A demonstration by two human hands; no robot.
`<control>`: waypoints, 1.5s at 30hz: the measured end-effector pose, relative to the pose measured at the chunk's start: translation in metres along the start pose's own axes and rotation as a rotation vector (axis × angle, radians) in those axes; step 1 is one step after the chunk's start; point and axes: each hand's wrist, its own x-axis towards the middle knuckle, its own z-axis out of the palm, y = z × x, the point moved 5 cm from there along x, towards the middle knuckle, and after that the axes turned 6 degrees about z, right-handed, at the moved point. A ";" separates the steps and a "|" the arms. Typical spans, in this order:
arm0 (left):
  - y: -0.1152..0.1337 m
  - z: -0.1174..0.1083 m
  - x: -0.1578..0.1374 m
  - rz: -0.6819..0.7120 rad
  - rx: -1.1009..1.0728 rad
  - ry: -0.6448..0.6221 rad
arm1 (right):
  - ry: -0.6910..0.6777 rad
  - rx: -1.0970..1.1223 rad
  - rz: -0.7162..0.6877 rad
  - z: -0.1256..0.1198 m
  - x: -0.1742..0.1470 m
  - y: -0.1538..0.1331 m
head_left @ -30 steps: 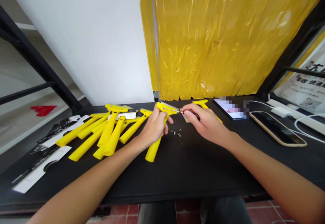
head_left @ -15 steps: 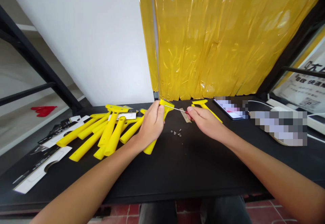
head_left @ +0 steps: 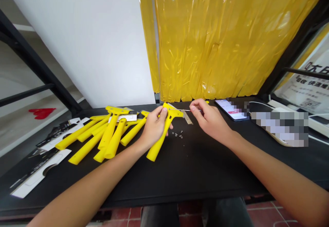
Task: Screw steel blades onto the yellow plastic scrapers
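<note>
My left hand point(head_left: 154, 126) is closed around a yellow scraper point(head_left: 157, 146), its wide head tipped up and its handle slanting down towards me. In my right hand point(head_left: 210, 120) is a screwdriver, gripped with the fingers curled round its handle. The thin screwdriver shaft point(head_left: 183, 110) points left, its tip at the scraper's head near my left thumb. My fingers hide the screwdriver handle. Behind the scraper's head, a flat metal blade point(head_left: 188, 118) lies on the black table point(head_left: 205, 172). Several small screws point(head_left: 177, 134) are scattered just below the blade.
Several yellow scrapers point(head_left: 113, 141) are heaped at the left, beside white-and-black card sleeves point(head_left: 42, 174). A phone point(head_left: 230, 109) and a blurred-out object point(head_left: 280, 129) lie at the right. A yellow plastic curtain point(head_left: 205, 42) hangs behind the table.
The scraper has turned, so more of its head faces me. My right hand has risen slightly and moved right, and the red screwdriver handle seen before is now hidden.
</note>
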 end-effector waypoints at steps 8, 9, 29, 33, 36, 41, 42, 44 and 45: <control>-0.021 0.037 -0.017 -0.344 -0.307 -0.238 | 0.127 -0.028 0.019 -0.009 0.002 0.005; -0.023 0.038 -0.018 -0.363 -0.311 -0.248 | 0.139 0.014 0.031 -0.009 0.003 0.007; -0.020 0.039 -0.015 -0.314 -0.501 -0.302 | -0.427 0.498 0.401 0.036 0.000 0.029; -0.012 0.038 -0.016 -0.274 -0.441 -0.310 | -0.338 0.483 0.317 0.035 0.002 0.027; -0.006 0.033 -0.014 -0.256 -0.379 -0.279 | -0.163 0.441 0.250 0.026 0.005 0.026; -0.011 0.023 -0.006 -0.273 -0.273 -0.219 | -0.007 0.383 0.150 0.005 0.008 0.018; -0.013 0.022 -0.006 -0.281 -0.259 -0.204 | 0.012 0.382 0.144 0.002 0.009 0.017; -0.015 0.020 -0.005 -0.293 -0.251 -0.183 | 0.043 0.399 0.156 -0.003 0.009 0.017; -0.016 0.020 -0.005 -0.293 -0.253 -0.181 | 0.052 0.418 0.163 -0.004 0.009 0.018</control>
